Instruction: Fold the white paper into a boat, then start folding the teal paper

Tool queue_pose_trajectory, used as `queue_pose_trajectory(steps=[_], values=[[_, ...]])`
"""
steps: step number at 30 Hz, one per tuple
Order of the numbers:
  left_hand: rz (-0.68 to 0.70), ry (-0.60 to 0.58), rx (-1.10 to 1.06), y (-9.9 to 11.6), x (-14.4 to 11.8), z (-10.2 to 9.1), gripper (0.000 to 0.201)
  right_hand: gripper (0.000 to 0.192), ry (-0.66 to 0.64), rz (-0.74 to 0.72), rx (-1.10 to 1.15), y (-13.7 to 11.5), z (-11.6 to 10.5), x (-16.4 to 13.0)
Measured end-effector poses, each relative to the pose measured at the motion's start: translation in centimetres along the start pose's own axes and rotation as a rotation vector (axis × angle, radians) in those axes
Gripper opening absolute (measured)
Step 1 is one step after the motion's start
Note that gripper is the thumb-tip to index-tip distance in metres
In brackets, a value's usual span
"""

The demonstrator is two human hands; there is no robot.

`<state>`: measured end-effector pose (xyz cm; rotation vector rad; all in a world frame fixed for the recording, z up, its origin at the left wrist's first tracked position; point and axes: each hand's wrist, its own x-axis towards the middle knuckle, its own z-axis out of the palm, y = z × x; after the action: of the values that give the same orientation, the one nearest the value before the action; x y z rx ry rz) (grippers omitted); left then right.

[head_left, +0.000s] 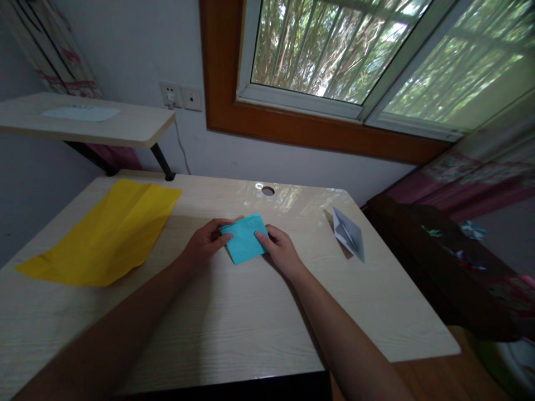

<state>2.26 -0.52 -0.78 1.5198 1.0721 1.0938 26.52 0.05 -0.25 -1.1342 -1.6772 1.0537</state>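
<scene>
Blue paper (244, 239) is already folded into a small square, mid-tabletop (234, 323). Left hand (204, 245) and right hand (282, 250) pinch its sides, fingers closed on it. Looks like plenty of folds left; white boat (349, 234) right of it looks finished, yellow sheet (104, 234) left of it barely creased.

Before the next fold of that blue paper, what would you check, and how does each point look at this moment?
1. Blue paper lies flat on the table: ok.
2. Left hand pins its left edge: ok.
3. Right hand pins its right edge: ok.
4. Edges line up exactly: cannot tell, fingers cover them.
5. Yellow sheet lies apart from the hands: ok.
6. White folded paper sits apart on the right: ok.
</scene>
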Motion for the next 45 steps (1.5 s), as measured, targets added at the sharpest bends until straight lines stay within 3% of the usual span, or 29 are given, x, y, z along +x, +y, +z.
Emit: queue_pose_trajectory(steps=[5,9,12,15,17,19,25,30,34,40,42,45], values=[[-0.03,0.036,-0.051,-0.4,0.3,0.0,0.044,0.025,0.064,-0.183,-0.071,-0.7,-0.2,0.2],[0.022,0.158,-0.043,-0.2,0.6,-0.1,0.048,0.015,0.17,-0.363,-0.204,-1.1,-0.5,-0.1],[0.005,0.25,-0.082,-0.1,0.8,-0.3,0.045,0.023,0.261,-0.477,-0.349,-1.2,-0.9,-0.3],[-0.086,0.111,-0.132,-0.2,0.8,-0.4,0.037,0.035,0.295,-0.589,-0.447,-1.3,-1.2,-0.5],[-0.148,-0.065,-0.233,-0.1,0.7,-0.2,0.045,0.04,0.257,-0.663,-0.486,-1.3,-1.1,-0.6],[-0.218,-0.169,-0.357,0.0,0.7,0.1,0.051,0.041,0.177,-0.705,-0.524,-1.4,-0.8,-0.6],[-0.312,-0.073,-0.522,0.0,0.6,0.8,0.048,0.033,-0.139,-0.723,-0.65,-2.0,0.7,-1.0],[-0.26,-0.035,-0.449,-0.4,0.6,0.4,0.045,0.033,-0.246,-0.753,-0.633,-2.6,0.9,-1.1],[-0.236,-0.013,-0.357,-0.4,0.6,0.4,0.05,0.035,-0.133,-0.73,-0.528,-2.3,0.5,-1.0],[-0.15,-0.12,-0.293,-0.4,0.2,0.9,0.054,0.046,0.227,-0.512,-0.483,-1.2,0.2,-0.3],[-0.088,-0.139,-0.208,-0.3,0.0,0.9,0.055,0.054,0.221,-0.467,-0.445,-0.9,0.2,-0.1],[0.0,-0.107,-0.02,-0.1,-0.3,0.8,0.058,0.053,0.1,-0.442,-0.379,-0.6,0.2,0.1]])
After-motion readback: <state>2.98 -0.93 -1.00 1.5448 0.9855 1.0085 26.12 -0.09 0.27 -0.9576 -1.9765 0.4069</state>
